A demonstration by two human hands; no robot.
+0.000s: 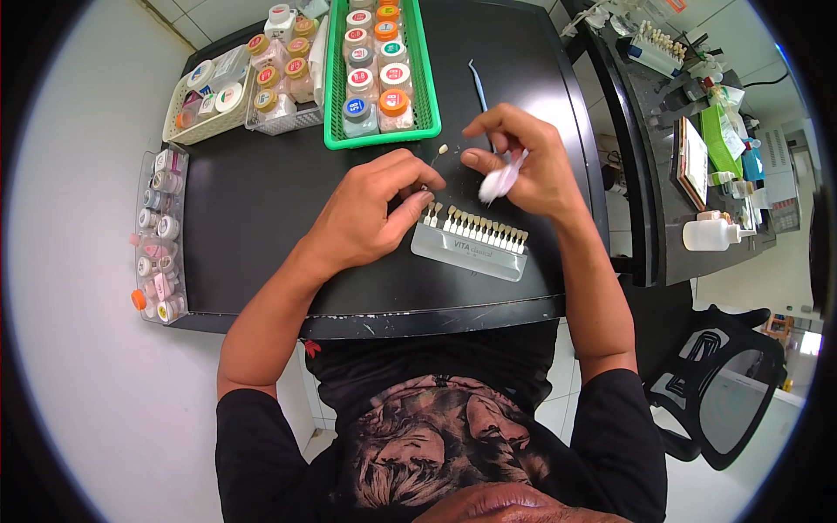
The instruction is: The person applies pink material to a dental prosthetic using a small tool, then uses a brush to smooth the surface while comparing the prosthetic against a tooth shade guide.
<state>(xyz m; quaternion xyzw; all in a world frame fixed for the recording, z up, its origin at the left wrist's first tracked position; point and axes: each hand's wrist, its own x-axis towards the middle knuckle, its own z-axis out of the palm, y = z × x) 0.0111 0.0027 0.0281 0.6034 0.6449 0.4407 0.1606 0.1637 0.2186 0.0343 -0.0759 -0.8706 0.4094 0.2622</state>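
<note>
A tooth shade guide (470,247), a grey holder with a row of tooth-coloured tabs, lies on the black desk. My left hand (375,205) is at its left end, thumb and index finger closed on something small and mostly hidden. My right hand (532,170) is raised above the guide's right part, holding a white-and-pink object (499,181), blurred, perhaps a brush. A small tooth-like piece (443,148) lies between my hands, just below the green basket. A light blue slim tool (477,83) lies beyond my right hand, partly hidden by it.
A green basket (427,87) of capped jars, two paler baskets (180,131) with containers and a clear rack (181,235) of jars line the desk's back and left. A side counter (663,157) holds bottles and supplies at right. An office chair (728,392) stands at lower right.
</note>
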